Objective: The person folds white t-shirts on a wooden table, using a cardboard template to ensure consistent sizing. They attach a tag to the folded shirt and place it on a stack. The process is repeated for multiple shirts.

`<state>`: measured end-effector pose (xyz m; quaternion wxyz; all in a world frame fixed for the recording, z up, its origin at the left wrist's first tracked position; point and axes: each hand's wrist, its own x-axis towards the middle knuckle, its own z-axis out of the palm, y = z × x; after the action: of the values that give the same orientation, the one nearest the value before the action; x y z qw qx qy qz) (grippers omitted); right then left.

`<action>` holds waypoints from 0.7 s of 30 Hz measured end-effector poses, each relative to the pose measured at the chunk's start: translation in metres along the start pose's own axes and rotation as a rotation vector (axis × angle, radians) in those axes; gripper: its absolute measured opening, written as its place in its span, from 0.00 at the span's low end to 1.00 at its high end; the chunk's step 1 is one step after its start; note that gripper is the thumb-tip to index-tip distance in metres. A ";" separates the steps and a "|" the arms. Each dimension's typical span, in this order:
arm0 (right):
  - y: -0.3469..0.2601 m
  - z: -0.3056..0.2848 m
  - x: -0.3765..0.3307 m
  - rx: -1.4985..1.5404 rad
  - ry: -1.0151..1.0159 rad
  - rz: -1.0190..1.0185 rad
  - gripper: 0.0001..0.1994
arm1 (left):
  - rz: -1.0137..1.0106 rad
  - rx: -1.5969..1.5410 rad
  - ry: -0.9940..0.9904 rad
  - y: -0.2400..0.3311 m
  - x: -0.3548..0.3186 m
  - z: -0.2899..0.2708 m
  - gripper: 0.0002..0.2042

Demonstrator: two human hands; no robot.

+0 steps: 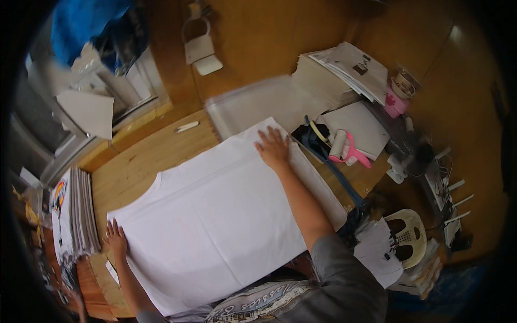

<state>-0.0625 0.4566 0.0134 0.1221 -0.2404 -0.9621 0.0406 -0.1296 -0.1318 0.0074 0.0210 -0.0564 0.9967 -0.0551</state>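
A white T-shirt (215, 215) lies spread over the wooden table (145, 156), its near edge reaching my body. A few creases run across the cloth. At its left corner my left hand (116, 237) rests with the fingers stretched out along the edge. My right hand (273, 149) is flat on the far right corner, fingers spread. Neither hand grips the fabric.
Folded shirts (78, 215) are stacked at the left. A clear plastic sheet (250, 105) lies beyond the cloth, near a tall pile of sheets (326, 81). To the right are a pink-handled lint roller (339, 145), a white plastic chair (409, 234) and cables.
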 end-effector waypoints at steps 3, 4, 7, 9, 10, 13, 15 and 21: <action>0.002 0.005 0.022 0.050 -0.128 -0.045 0.25 | -0.040 0.072 -0.088 0.014 -0.005 -0.018 0.22; 0.002 0.005 0.032 0.048 -0.125 -0.063 0.24 | -0.062 0.065 -0.079 0.020 -0.007 -0.020 0.22; 0.036 0.004 0.087 0.168 -0.227 -0.116 0.22 | -0.071 -0.035 -0.003 0.037 -0.015 -0.019 0.23; 0.083 -0.015 0.127 -0.001 0.174 -0.021 0.08 | -0.026 -0.192 0.116 0.038 -0.035 -0.013 0.23; 0.107 -0.036 0.133 -0.072 0.375 -0.019 0.06 | -0.040 -0.205 0.126 0.046 -0.063 -0.023 0.23; 0.204 -0.110 0.148 -0.266 0.562 0.160 0.08 | -0.086 -0.094 0.119 0.068 -0.141 -0.027 0.24; 0.242 -0.135 0.149 -0.366 0.489 0.245 0.07 | -0.099 -0.064 0.055 0.099 -0.186 -0.027 0.25; 0.278 -0.172 0.147 -0.281 0.295 0.191 0.11 | -0.088 -0.168 0.023 0.139 -0.220 -0.013 0.23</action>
<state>-0.0188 0.7745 0.1737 0.2223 -0.3484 -0.9029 -0.1181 0.0732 0.0320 0.0128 0.0022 -0.1012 0.9945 0.0274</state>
